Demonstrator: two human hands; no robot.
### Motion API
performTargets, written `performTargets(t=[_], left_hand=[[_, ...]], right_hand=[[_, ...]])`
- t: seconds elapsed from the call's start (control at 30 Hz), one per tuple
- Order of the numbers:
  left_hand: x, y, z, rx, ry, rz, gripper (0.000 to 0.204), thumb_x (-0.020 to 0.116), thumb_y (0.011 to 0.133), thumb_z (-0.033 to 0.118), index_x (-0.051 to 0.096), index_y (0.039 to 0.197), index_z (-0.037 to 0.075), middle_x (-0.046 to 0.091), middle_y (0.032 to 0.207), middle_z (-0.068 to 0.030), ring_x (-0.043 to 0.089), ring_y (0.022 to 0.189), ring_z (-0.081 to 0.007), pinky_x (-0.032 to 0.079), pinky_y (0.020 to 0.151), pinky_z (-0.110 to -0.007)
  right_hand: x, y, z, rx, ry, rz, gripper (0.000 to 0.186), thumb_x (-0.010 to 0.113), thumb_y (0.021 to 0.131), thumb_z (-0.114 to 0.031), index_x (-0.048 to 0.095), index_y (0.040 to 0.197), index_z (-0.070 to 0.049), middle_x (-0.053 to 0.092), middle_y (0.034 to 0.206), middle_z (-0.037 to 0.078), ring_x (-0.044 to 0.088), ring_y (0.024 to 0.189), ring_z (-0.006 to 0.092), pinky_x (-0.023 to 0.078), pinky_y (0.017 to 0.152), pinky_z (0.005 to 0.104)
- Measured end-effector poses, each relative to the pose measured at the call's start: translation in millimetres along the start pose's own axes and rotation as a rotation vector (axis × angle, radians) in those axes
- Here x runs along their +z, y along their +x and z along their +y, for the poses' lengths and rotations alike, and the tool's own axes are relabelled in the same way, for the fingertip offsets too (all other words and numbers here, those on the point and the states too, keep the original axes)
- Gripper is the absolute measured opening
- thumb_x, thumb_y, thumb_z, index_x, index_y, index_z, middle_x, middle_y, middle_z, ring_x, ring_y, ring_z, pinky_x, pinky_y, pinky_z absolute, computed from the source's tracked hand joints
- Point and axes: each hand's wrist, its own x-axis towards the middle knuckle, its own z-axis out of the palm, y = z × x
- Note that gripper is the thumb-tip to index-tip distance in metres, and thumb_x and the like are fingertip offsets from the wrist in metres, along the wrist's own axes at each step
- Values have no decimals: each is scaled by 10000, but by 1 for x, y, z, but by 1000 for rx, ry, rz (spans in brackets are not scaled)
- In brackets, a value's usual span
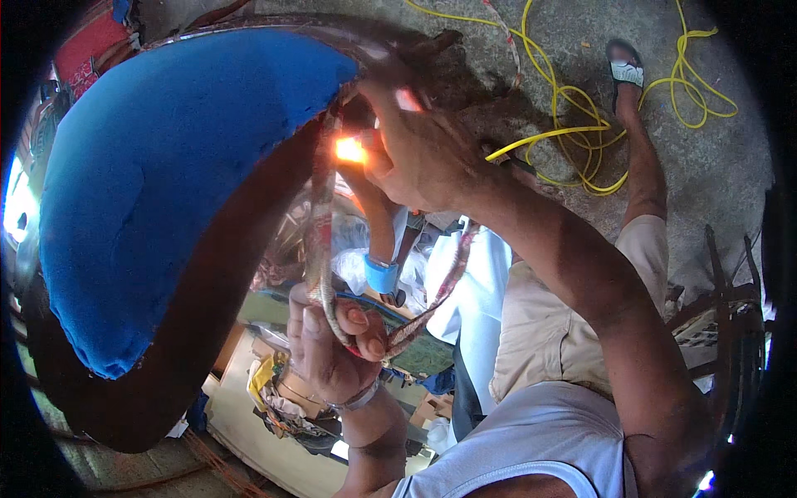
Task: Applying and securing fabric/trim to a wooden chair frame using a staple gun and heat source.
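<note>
A large curved piece with blue padding [183,158] and a dark brown wooden border [216,266] fills the left side. Along the inner edge of the padding hangs a narrow patterned fabric strip [320,207]. Lower down, my left hand [332,344] is closed on this strip, which loops through the fingers and rises again on the right. My right hand [415,153] is at the upper right corner of the padding, fingers bent near the strip's top. A bright orange glow [350,149] shows at its fingertips; its source and what the fingers hold are unclear.
A yellow cable [594,133] lies tangled on the grey concrete floor [490,37]. My sandalled foot [624,66] stands beside it. Under my hands are a blue strap [381,272] on a limb, clear plastic and piled scraps [282,390]. Dark metal bars [726,315] stand at right.
</note>
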Motion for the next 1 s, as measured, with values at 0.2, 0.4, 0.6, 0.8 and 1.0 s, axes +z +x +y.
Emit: performTargets(t=[0.2,0.4,0.6,0.8,1.0], left_hand=[[4,7,7,-86,-281,-302,406,355,1117,214,438,1418,-46,724,1190,-86,711,746,-147,520,672,-311],[29,23,16,-137,-364,-375,388,404,1103,184,407,1422,-37,721,1145,-82,692,716,-126,498,640,-306],[25,24,18,-131,-306,-398,388,409,1088,158,407,1423,-38,720,1121,-79,679,706,-119,473,622,-311],[23,23,15,-110,-294,-390,391,403,1083,150,406,1429,-32,721,1152,-88,671,694,-128,468,617,-314],[6,16,13,-87,-239,-340,384,395,1094,179,411,1418,-27,728,1151,-108,652,624,-141,474,587,-311]], right_hand=[[-17,6,-5,-18,27,-119,720,677,906,-273,298,1433,38,719,835,224,729,797,403,565,814,509],[-24,9,-11,-60,164,-110,665,677,888,-199,322,1347,124,696,851,300,728,833,424,574,796,475],[-24,11,-8,40,149,-120,747,698,905,-224,270,1453,49,703,801,225,734,804,389,560,788,475],[-20,9,-5,-94,182,-149,784,721,914,-249,258,1483,27,711,853,252,738,878,379,556,816,474],[-14,13,-6,49,166,-144,820,738,926,-310,237,1499,-3,713,883,234,734,894,380,554,817,489]])
